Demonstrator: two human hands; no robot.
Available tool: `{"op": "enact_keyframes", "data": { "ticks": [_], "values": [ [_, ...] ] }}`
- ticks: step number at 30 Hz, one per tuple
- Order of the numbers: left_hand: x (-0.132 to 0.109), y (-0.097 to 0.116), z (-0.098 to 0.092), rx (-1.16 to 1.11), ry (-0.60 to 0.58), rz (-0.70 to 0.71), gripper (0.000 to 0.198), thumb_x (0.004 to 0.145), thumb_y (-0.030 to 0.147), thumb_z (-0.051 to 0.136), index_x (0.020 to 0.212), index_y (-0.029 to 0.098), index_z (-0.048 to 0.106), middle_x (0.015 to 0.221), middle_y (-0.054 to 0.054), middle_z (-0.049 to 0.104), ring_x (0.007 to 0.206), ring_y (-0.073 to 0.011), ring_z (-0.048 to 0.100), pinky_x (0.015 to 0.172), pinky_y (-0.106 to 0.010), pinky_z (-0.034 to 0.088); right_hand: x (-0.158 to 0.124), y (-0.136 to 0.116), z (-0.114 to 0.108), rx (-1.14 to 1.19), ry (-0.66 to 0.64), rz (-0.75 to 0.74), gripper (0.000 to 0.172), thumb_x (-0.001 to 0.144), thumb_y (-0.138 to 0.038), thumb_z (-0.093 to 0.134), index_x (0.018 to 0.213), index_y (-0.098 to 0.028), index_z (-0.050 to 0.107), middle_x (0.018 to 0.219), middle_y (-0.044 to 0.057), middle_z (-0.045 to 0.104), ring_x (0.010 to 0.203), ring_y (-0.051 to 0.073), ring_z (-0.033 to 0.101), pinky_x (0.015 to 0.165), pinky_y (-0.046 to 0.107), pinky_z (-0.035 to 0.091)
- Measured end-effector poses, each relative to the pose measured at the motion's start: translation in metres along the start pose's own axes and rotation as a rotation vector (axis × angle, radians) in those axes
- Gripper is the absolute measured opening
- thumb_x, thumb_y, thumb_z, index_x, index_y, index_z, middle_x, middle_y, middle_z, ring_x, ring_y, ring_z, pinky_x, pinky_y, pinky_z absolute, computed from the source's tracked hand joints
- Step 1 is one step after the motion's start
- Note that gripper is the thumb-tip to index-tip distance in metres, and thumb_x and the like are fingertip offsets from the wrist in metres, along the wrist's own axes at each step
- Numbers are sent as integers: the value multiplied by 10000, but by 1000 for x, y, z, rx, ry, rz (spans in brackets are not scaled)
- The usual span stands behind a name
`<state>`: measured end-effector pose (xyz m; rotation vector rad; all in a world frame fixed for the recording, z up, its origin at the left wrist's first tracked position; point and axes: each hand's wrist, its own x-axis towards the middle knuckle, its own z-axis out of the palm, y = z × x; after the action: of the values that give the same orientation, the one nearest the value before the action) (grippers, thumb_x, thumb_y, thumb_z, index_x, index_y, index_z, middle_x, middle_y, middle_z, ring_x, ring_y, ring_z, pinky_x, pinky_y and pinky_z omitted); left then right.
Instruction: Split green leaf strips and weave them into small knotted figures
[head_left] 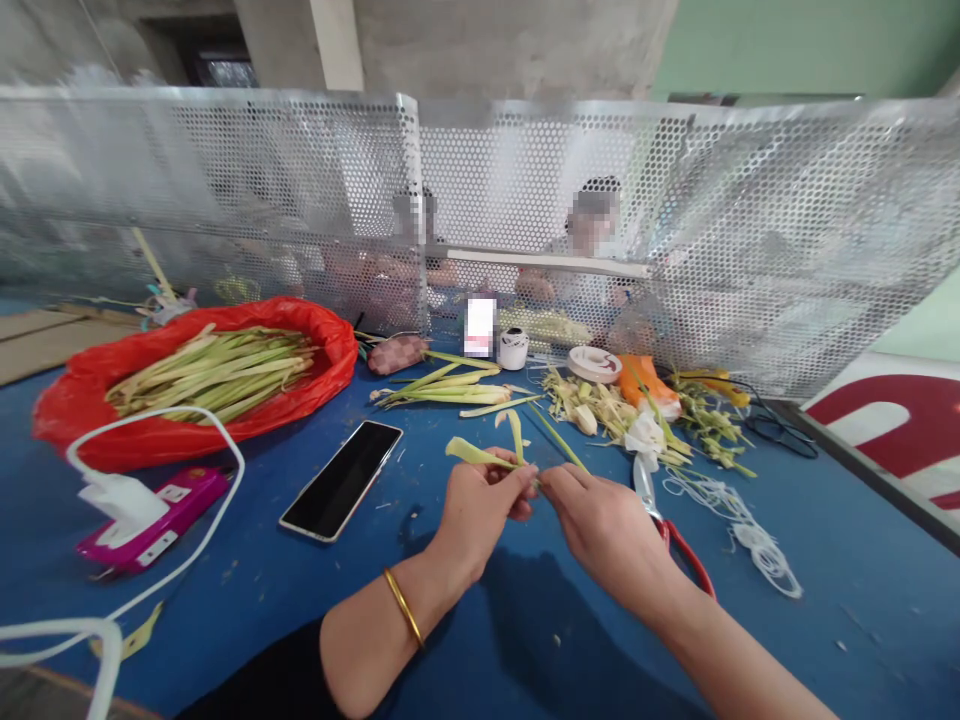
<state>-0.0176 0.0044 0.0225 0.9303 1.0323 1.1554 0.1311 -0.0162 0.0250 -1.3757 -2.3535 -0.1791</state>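
Note:
My left hand (484, 500) pinches a pale green leaf strip (466, 451), whose broad end sticks out to the left while another end curls upward. Close beside it, my right hand (600, 525) has thumb and fingers closed near the same spot, and a thin green stem (561, 436) points up and away from there. The exact joint between the fingertips is hidden. Just beyond the hands lies a small bunch of pale leaf strips (450, 388). Red-handled scissors (686, 555) rest to the right, partly behind my right forearm.
Left: a red plastic bag (56, 410) of leaf strips, a black-screened phone (341, 480), a purple power strip (161, 520) with a white cable. Right: leaf scraps (592, 405), a tape roll (594, 364), white string (757, 550). A perforated metal screen (517, 180) stands behind, people beyond it.

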Motion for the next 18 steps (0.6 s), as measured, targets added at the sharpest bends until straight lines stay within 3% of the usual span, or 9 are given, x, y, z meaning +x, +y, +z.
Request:
{"op": "enact_keyframes", "data": {
  "ticks": [5,11,14,18],
  "values": [
    [1,4,1,19,2,-24,170,669,237,725,722,133,601,518,12,609,401,-77,528,436,-182,430,1,2,-16,202,-147,99,238,933,-171,344,812,-201,547,738,18,597,642,155,587,567,247,356],
    [2,6,-4,-17,-28,-110,220,632,243,774,724,135,607,534,2,619,405,-87,540,446,-198,450,1,6,-20,374,-172,165,257,935,-247,369,755,-210,548,691,18,601,657,169,570,589,265,376],
    [2,10,-7,-50,-132,-201,255,666,322,762,768,120,646,626,-38,660,471,-103,584,508,-219,491,1,8,-18,604,-238,282,302,943,-320,375,696,-216,513,589,-17,570,556,144,556,567,257,397],
    [1,14,-8,-51,-182,-238,379,738,485,670,790,110,678,694,-77,681,515,-114,604,524,-225,495,3,3,-10,965,-256,384,253,887,-393,499,721,-203,527,670,-19,611,514,119,571,539,240,435]
  ]
}}
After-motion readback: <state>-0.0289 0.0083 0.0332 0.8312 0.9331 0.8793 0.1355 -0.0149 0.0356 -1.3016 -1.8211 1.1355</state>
